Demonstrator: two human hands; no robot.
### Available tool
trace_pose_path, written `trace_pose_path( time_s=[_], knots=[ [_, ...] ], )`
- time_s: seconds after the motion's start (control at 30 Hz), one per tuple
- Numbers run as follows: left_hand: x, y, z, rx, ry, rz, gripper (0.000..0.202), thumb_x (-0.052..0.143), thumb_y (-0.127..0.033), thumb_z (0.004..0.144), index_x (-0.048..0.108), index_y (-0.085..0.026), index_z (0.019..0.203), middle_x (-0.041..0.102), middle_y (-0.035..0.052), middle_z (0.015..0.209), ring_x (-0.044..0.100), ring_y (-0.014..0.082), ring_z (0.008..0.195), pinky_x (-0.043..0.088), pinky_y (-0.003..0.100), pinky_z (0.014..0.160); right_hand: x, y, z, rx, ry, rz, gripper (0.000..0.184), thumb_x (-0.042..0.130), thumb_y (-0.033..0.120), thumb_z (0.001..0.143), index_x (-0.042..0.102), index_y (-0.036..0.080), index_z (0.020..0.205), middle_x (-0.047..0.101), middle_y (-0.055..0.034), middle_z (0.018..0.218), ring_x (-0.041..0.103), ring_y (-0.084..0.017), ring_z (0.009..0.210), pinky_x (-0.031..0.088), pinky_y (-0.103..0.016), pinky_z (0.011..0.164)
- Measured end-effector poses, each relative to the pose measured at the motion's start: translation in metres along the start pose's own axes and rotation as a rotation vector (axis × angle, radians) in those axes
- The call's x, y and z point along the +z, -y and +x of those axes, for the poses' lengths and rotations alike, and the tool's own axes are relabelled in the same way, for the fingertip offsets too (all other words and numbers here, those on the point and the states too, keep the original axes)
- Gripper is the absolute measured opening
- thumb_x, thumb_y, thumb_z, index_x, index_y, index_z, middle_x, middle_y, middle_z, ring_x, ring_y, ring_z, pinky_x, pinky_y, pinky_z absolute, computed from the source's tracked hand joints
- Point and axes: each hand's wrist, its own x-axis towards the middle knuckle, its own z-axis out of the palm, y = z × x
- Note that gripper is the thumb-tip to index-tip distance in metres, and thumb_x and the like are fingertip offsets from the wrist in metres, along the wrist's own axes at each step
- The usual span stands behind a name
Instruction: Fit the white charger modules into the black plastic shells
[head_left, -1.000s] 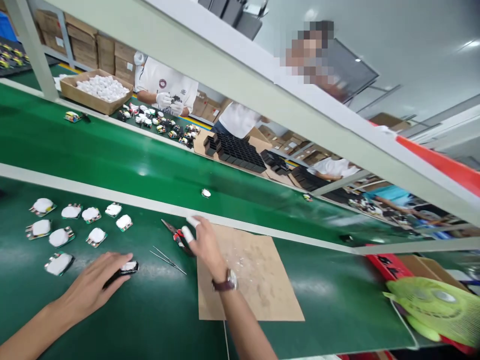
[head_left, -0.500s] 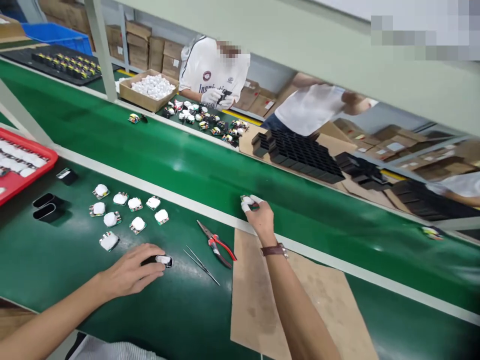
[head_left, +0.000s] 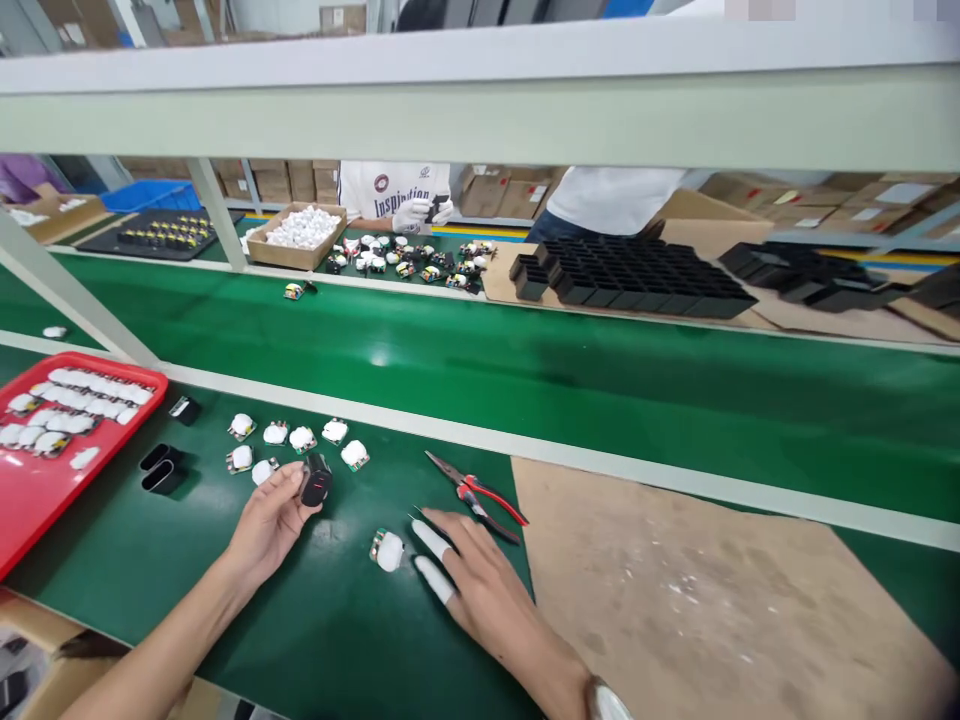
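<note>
My left hand [head_left: 271,520] grips a small black plastic case [head_left: 316,484] between thumb and fingers, raised over the bench with its closed end towards me. My right hand [head_left: 484,585] is stretched out flat above the bench, with white finger cots on two fingers. Beneath its fingertips the thin tips of tweezers [head_left: 415,514] peek out; the rest is hidden. Just left of these fingers lies a circuit board with a white top [head_left: 388,551]. Red-handled pliers [head_left: 476,492] rest beyond my right hand. Several similar white-topped boards [head_left: 302,439] are spread behind the case.
A red tray [head_left: 154,395] with rows of white-topped boards is at the left, near empty black cases [head_left: 161,475]. Brown cardboard [head_left: 720,600] covers the right of the bench. Past a green conveyor belt [head_left: 450,365], co-workers [head_left: 394,195] stand behind black cases and a white-filled box [head_left: 289,250].
My left hand has lifted and turned the black case. My right hand has come back from the belt to the tweezers, and a white-topped board now lies beside it. The view has shifted.
</note>
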Motion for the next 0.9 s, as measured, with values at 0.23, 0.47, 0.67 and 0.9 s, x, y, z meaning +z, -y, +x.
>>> trace_pose_path(
  time_s=[0.23, 0.47, 0.67, 0.9],
  knots=[
    [0.014, -0.043, 0.089, 0.465, 0.066, 0.762, 0.027, 0.082, -0.042, 0.084, 0.075, -0.019, 0.094, 0.077, 0.0089, 0.104, 0.075, 0.0242, 0.095, 0.065, 0.041, 0.088, 0.016, -0.014, -0.019, 0.146, -0.171, -0.264, 0.041, 0.040, 0.006, 0.097, 0.070, 0.019, 0.121, 0.069, -0.0163, 0.115, 0.072, -0.031, 0.095, 0.065, -0.044, 0.074],
    [0.012, -0.080, 0.196, 0.545, -0.070, 1.048, 0.010, 0.081, -0.021, 0.078, 0.072, -0.017, 0.080, 0.073, 0.0076, 0.089, 0.071, 0.0247, 0.089, 0.060, 0.043, 0.094, 0.009, 0.028, 0.004, 0.110, -0.112, 0.070, 0.040, 0.062, 0.028, 0.102, 0.058, 0.023, 0.142, 0.066, -0.0146, 0.135, 0.069, -0.032, 0.118, 0.066, -0.050, 0.094],
    [-0.017, -0.090, 0.141, 0.659, -0.076, 1.105, 0.037, 0.077, -0.036, 0.086, 0.074, -0.019, 0.118, 0.072, 0.0113, 0.125, 0.070, 0.0267, 0.111, 0.060, 0.042, 0.098, 0.024, 0.030, 0.021, 0.040, -0.102, 0.309, 0.042, 0.061, 0.019, 0.102, 0.055, 0.024, 0.143, 0.072, -0.0104, 0.125, 0.068, -0.027, 0.119, 0.063, -0.047, 0.099],
    [-0.123, -0.140, 0.005, 0.768, -0.445, 1.325, 0.039, 0.073, -0.052, 0.093, 0.074, -0.022, 0.118, 0.077, 0.0077, 0.117, 0.075, 0.0238, 0.095, 0.064, 0.039, 0.091, 0.035, 0.032, 0.010, 0.020, -0.081, 0.237, 0.054, 0.052, 0.019, 0.104, 0.044, 0.022, 0.157, 0.066, -0.0144, 0.143, 0.063, -0.032, 0.130, 0.063, -0.052, 0.101]
  ],
)
